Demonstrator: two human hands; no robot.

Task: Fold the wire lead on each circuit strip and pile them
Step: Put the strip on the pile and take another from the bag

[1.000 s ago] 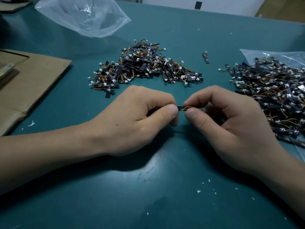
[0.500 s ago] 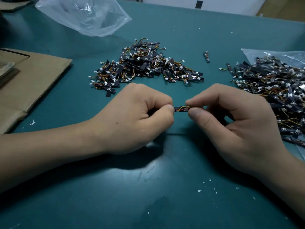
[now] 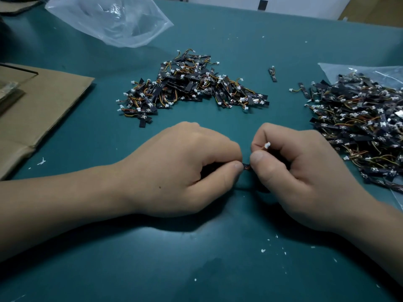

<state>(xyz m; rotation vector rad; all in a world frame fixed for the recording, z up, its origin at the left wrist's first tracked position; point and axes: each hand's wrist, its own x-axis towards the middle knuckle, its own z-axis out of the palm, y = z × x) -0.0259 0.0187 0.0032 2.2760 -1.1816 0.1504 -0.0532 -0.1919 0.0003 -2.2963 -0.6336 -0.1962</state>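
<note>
Teal tabletop (image 3: 218, 264) right across the view, dotted with white flecks, and a pale wall (image 3: 283, 5) runs along the far edge. Flat cardboard (image 3: 43, 105) lies out on the left, and a crumpled clear plastic bag (image 3: 113, 20) sits at the far side. In the middle there's a pile (image 3: 192, 88) of black strips tangled with orange and yellow wires and tiny white plugs. One stray strip (image 3: 272, 74) lies alone to its right, and further right a bigger heap (image 3: 359, 127) spreads over a second clear bag (image 3: 349, 69). Down front the hands meet. The left hand (image 3: 185, 171) pinches one end of a circuit strip (image 3: 246, 166) between thumb and curled forefinger, and the right hand (image 3: 301, 171) pinches the other side. Only a dark sliver shows between the two thumbs; the fingers hide the rest. Its orange wire lead (image 3: 259, 148) runs along the right forefinger, and the white connector (image 3: 267, 145) pokes out above the right thumb.
</note>
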